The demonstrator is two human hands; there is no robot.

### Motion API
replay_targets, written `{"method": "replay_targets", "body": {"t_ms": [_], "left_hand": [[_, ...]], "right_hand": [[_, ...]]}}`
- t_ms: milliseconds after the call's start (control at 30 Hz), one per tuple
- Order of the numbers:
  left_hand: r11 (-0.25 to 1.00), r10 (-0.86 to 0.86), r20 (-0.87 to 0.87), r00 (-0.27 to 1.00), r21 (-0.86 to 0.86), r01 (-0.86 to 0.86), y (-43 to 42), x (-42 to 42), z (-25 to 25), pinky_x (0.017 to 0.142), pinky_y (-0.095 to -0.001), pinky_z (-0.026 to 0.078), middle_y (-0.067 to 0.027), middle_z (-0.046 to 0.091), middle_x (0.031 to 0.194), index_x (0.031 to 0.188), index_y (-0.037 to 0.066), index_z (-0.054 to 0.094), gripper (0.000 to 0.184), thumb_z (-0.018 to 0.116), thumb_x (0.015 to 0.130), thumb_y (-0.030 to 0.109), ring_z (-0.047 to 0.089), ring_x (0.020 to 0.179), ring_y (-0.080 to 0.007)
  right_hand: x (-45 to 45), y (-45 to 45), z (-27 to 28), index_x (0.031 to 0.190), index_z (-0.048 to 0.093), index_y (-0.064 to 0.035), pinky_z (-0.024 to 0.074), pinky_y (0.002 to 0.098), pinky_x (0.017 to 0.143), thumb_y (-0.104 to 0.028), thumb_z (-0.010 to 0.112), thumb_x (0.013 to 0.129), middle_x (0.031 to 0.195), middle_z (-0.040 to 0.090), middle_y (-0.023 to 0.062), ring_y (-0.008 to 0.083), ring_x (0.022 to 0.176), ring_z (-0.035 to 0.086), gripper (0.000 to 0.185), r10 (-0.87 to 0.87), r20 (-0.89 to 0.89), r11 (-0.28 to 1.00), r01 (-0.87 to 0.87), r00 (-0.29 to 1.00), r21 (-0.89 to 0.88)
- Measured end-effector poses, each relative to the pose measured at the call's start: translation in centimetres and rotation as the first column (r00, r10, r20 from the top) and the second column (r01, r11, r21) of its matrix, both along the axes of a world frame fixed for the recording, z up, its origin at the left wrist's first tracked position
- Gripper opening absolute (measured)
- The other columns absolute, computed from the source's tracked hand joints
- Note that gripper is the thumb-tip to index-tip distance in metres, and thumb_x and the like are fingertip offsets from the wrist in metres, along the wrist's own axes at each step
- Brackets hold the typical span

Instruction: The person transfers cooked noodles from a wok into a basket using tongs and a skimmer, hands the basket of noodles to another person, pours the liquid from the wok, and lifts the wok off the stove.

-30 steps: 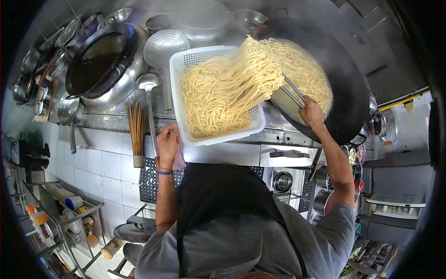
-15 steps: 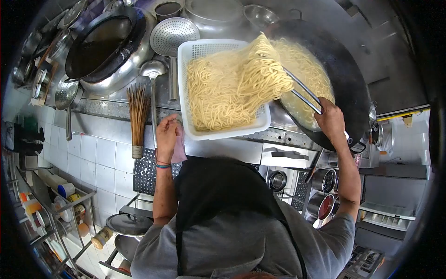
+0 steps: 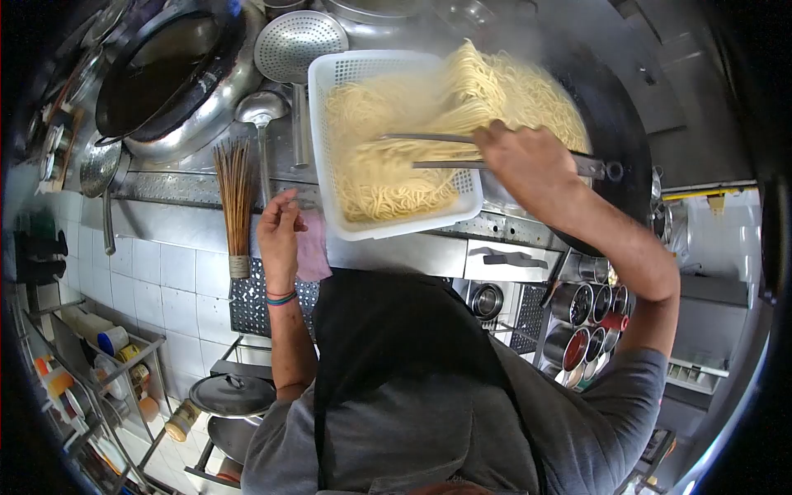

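My right hand [image 3: 532,169] is closed around long metal tongs [image 3: 596,167], which reach left over a white perforated basket [image 3: 472,202]. Yellow noodles [image 3: 396,194] fill much of this basket, and some strands lie around the tong tips, blurred by motion. A raised heap of noodles stretches from the basket's right side to those in the dark wok [image 3: 623,107]. Steam hazes this part. My left hand [image 3: 279,235], fingers loosely curled and apart, hovers left of the basket beside a pink cloth [image 3: 313,252]; it appears to hold nothing.
A bamboo brush [image 3: 235,206], a ladle [image 3: 262,107] and a perforated skimmer [image 3: 301,45] lie left of the basket. Farther left, a dark wok [image 3: 157,74] rests tilted on a metal bowl. Several pots [image 3: 571,304] stand below on the right.
My right hand has swung left from the wok with the tongs, bringing their tips over the basket. The lifted noodles have dropped lower. My left hand has shifted slightly left, away from the cloth.
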State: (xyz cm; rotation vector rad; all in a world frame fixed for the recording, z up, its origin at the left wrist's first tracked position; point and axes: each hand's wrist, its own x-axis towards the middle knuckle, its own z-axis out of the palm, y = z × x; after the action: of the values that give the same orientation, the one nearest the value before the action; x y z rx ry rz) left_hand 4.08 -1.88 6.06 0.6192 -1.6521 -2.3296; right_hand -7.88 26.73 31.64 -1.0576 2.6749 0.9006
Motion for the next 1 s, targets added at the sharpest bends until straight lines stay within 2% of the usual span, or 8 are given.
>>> {"method": "replay_targets", "body": {"t_ms": [67,167,367,533,633,733,900,1000], "left_hand": [[1.0,-0.015,-0.016,1.0,0.004,0.015,-0.1,-0.3,-0.5,0.064,-0.0225,0.046,0.0021,0.057,0.08,0.119,0.002,0.064,0.023,0.057,0.098,0.009,0.051,0.069,-0.006],[0.999,-0.023,-0.003,1.0,-0.026,0.023,0.0,-0.1,0.0,0.064,-0.0224,0.045,0.0024,0.056,0.081,0.12,0.002,0.064,0.024,0.057,0.098,0.009,0.051,0.069,-0.006],[0.991,0.034,0.047,0.998,-0.131,-0.027,-0.2,1.7,0.6,0.063,-0.0222,0.045,0.0013,0.059,0.084,0.121,0.0,0.064,0.026,0.056,0.097,0.007,0.052,0.07,-0.0064],[0.997,0.071,0.055,0.996,-0.027,-0.069,0.5,1.6,-0.5,0.062,-0.0223,0.043,0.0023,0.057,0.077,0.118,0.003,0.066,0.023,0.06,0.099,0.015,0.051,0.069,-0.0057],[0.999,0.021,0.06,0.998,-0.034,-0.018,1.3,0.4,-0.5,0.062,-0.0218,0.042,0.0028,0.057,0.077,0.117,0.003,0.066,0.022,0.061,0.099,0.014,0.05,0.068,-0.0056],[0.999,-0.021,0.03,0.999,-0.037,0.022,2.0,-1.3,0.2,0.062,-0.0213,0.042,0.0038,0.055,0.078,0.117,0.003,0.066,0.021,0.059,0.098,0.011,0.049,0.068,-0.0055],[0.993,-0.04,0.021,0.999,-0.107,0.042,3.5,-2.9,2.1,0.063,-0.0213,0.043,0.0043,0.055,0.08,0.117,0.002,0.065,0.022,0.057,0.097,0.007,0.05,0.069,-0.0055],[0.991,-0.044,0.02,0.999,-0.126,0.046,4.5,-3.0,2.9,0.063,-0.0216,0.044,0.0043,0.055,0.081,0.118,0.002,0.064,0.022,0.057,0.097,0.006,0.05,0.069,-0.0054]], "right_hand": [[-0.1,-2.8,0.7,0.114,0.06,-0.0009,0.0572,0.0371,0.072,-0.008,0.068,0.078,0.098,0.067,0.012,0.0256,0.081,0.072,0.037,0.039,0.053,0.983,-0.048,0.998,0.178],[-0.5,-3.6,1.8,0.104,0.064,-0.0013,0.0549,0.0361,0.067,-0.009,0.072,0.078,0.093,0.069,0.0101,0.0204,0.083,0.071,0.029,0.107,-0.089,0.955,-0.077,0.99,0.286],[-1.4,7.0,7.3,0.125,0.053,-0.0062,0.0535,0.0447,0.076,-0.009,0.069,0.078,0.105,0.065,0.0108,0.0309,0.092,0.069,0.05,-0.048,-0.351,0.994,0.011,0.935,-0.106],[1.1,16.5,9.8,0.131,0.052,-0.0072,0.052,0.0491,0.094,-0.019,0.077,0.072,0.121,0.065,0.0207,0.0397,0.111,0.064,0.065,-0.615,-0.262,0.776,0.513,0.743,-0.365],[3.4,23.3,9.1,0.131,0.055,-0.0072,0.0507,0.0491,0.096,-0.021,0.076,0.07,0.117,0.066,0.0237,0.0404,0.111,0.063,0.066,-0.757,-0.25,0.653,0.684,0.603,-0.326],[3.9,30.3,8.1,0.131,0.057,-0.0036,0.0494,0.0447,0.1,-0.031,0.082,0.061,0.119,0.066,0.0235,0.0372,0.114,0.062,0.079,-0.919,-0.083,0.394,0.909,0.386,-0.136],[2.7,40.4,0.7,0.121,0.061,-0.0007,0.0527,0.0472,0.095,-0.034,0.084,0.056,0.115,0.067,0.0255,0.0406,0.109,0.065,0.077,-0.883,0.035,0.469,0.881,0.467,0.063],[0.1,39.2,-4.2,0.121,0.06,-0.0005,0.0529,0.0472,0.094,-0.036,0.084,0.056,0.114,0.066,0.0273,0.0432,0.109,0.064,0.077,-0.884,0.113,0.435,0.887,0.454,-0.154]]}}
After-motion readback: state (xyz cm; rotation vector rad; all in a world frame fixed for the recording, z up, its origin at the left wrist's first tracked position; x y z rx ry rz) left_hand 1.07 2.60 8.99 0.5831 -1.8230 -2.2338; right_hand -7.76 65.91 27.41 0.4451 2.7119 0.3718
